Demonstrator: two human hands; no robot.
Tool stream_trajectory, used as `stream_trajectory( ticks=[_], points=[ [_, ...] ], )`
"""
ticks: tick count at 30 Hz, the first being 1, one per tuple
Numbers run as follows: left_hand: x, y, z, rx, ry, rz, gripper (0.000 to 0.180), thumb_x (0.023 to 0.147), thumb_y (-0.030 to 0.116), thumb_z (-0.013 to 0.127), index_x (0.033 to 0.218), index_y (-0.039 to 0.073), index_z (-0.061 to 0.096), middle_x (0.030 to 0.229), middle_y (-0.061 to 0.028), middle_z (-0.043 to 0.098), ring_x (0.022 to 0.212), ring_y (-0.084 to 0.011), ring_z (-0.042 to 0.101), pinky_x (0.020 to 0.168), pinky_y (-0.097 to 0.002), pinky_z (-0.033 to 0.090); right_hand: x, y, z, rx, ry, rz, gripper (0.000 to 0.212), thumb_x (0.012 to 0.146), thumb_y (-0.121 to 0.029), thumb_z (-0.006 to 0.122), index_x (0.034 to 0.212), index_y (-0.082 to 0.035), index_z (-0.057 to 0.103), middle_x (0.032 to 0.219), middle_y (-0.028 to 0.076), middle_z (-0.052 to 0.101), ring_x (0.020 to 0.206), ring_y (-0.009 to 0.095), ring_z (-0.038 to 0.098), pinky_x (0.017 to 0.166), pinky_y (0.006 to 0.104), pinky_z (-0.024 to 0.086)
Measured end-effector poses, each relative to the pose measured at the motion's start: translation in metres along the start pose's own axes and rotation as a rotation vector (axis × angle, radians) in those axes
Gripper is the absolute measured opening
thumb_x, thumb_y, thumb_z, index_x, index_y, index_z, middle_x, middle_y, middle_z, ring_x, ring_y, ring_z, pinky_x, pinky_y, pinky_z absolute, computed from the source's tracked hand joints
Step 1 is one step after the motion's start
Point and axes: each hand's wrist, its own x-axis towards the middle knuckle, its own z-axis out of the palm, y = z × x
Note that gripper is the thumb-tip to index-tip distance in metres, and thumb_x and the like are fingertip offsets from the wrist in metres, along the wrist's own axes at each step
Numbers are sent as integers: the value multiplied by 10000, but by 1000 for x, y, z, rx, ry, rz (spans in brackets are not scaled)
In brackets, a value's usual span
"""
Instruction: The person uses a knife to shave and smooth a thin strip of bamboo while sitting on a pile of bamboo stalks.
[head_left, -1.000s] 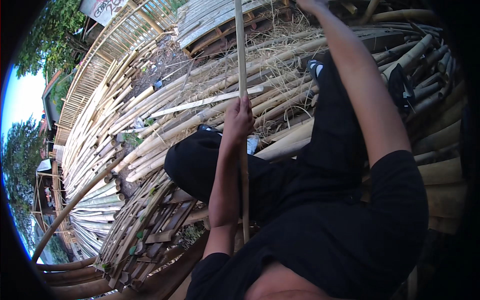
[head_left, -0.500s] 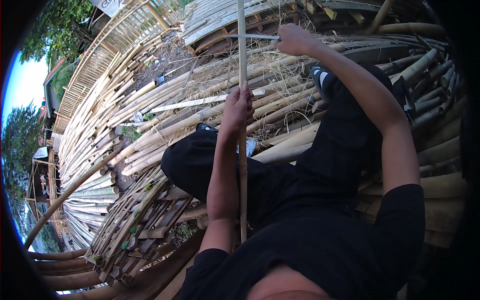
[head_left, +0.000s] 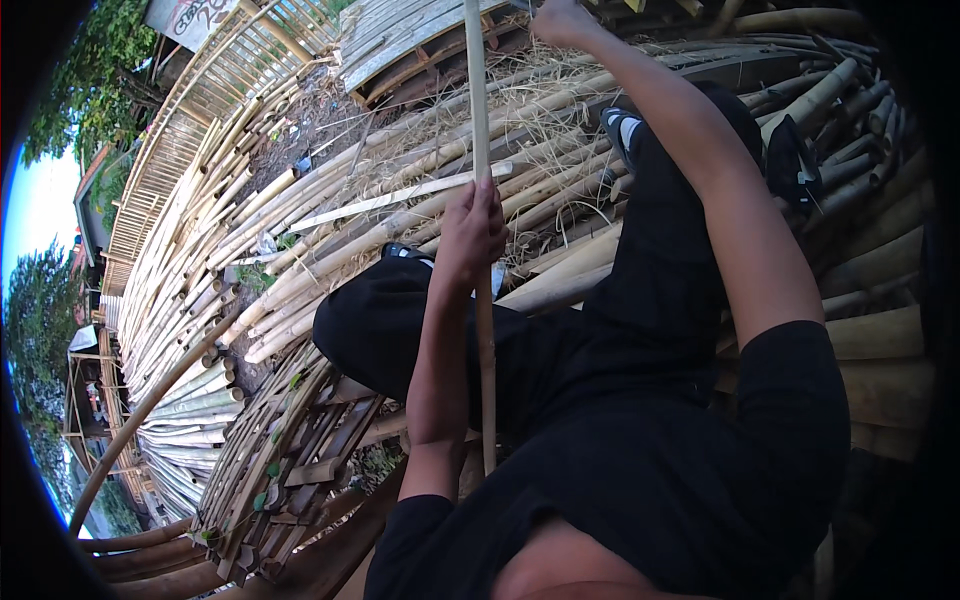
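Note:
A long, narrow bamboo strip (head_left: pixel 478 110) runs almost upright through the middle of the view, from the top edge down to my lap. My left hand (head_left: pixel 472 232) is wrapped round it about halfway along, thumb on top. Farther out, at the upper edge, my right hand (head_left: pixel 563 22) is closed on a knife (head_left: pixel 521 4). Only a sliver of its blade shows, just right of the strip; the rest is cut off by the picture's edge. Thin curled bamboo shavings (head_left: pixel 560 140) lie scattered beneath my hands.
Many bamboo poles (head_left: pixel 300 235) cover the ground ahead and left. A pale flat bamboo strip (head_left: pixel 400 195) lies across them. Split slats (head_left: pixel 270 450) are heaped at lower left, beside a slanting pole (head_left: pixel 150 400). A wooden pallet (head_left: pixel 400 50) and bamboo fence (head_left: pixel 180 150) stand beyond.
My right hand has moved up and away with the knife, whose blade crossed the bamboo strip before. My left hand keeps its hold. The whole view has shifted slightly.

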Motion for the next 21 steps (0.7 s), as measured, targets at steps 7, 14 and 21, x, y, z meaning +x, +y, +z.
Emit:
stream_trajectory(
  ticks=[7, 14, 21],
  points=[
    [-15, 12, -25, -88, 87, 63, 265, 984, 324, 400, 804, 131, 413, 548, 74, 277, 375, -15, 233, 312, -188, 165, 32, 110, -70, -301, 63, -29, 282, 848, -226, 509, 961, -14, 656, 797, 157, 669, 731, 307, 645, 613, 415, 496],
    [-12, 6, -23, -73, 0, 38, 254, 981, 325, 411, 823, 128, 432, 548, 82, 278, 381, -10, 235, 319, -179, 168, -39, -30, -68, 460, -281, -174, 654, 790, -672, 507, 740, -51, 705, 508, 44, 505, 380, 125, 449, 451, 309, 442],
    [-1, 8, -16, -66, -167, -7, 290, 973, 354, 420, 881, 83, 462, 559, 43, 360, 410, -52, 344, 368, -216, 320, -60, -69, -47, 955, -416, -128, 446, 843, -459, 616, 707, -36, 572, 449, -43, 332, 366, 75, 319, 372, 263, 308]
  ],
)
